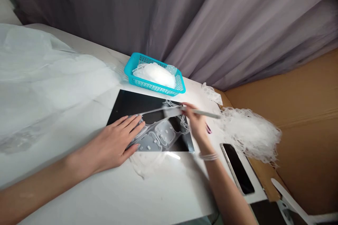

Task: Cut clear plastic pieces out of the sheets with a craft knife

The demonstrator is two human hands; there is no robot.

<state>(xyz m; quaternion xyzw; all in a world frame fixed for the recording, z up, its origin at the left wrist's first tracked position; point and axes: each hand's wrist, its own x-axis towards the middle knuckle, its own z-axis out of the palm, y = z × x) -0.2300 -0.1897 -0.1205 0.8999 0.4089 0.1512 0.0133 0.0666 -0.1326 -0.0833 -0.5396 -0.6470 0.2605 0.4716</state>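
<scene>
A translucent rubbery sheet with moulded pads (pixel 158 135) lies on a black mat (pixel 129 107) on the white table (pixel 111 197). My left hand (pixel 116 142) lies flat on the sheet's left part, fingers stretched out and pressing it down. My right hand (pixel 196 123) is closed round a thin pale tool (pixel 203 113) whose tip is at the sheet's upper edge. A strip of the sheet stretches from my left fingertips to the tool.
A turquoise basket (pixel 148 84) with white translucent pieces stands behind the mat. A heap of white trimmings (pixel 250 132) lies at the right, with a phone (pixel 237 168) beside it. Cardboard (pixel 303 112) is at the right, clear plastic wrap (pixel 39 77) at the left, grey curtain behind.
</scene>
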